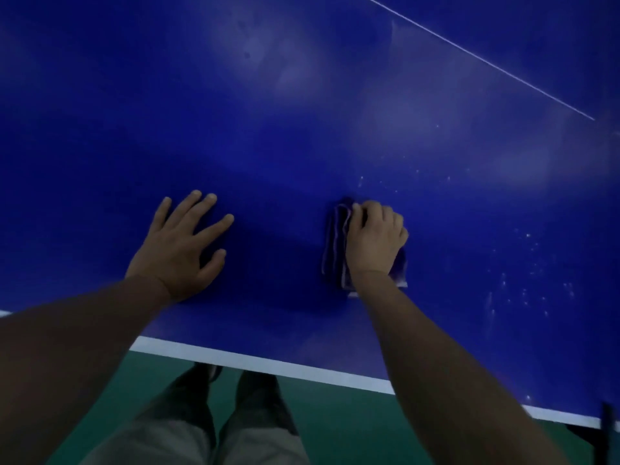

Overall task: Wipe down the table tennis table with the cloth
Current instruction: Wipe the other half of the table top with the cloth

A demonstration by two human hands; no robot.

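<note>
Head camera, wide-angle, over near edge of table tennis table (302,112), facing forward and steeply down. Close range: blue top fills most of frame. Table's white edge stripe (268,365) runs tilted across lower part; nearer than stripe, green floor (335,421) and wearer's legs (188,417) directly beneath lens

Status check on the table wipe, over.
Left grip flat on blue table tennis table. Right grip holds folded dark striped cloth. White specks right of cloth.
</note>
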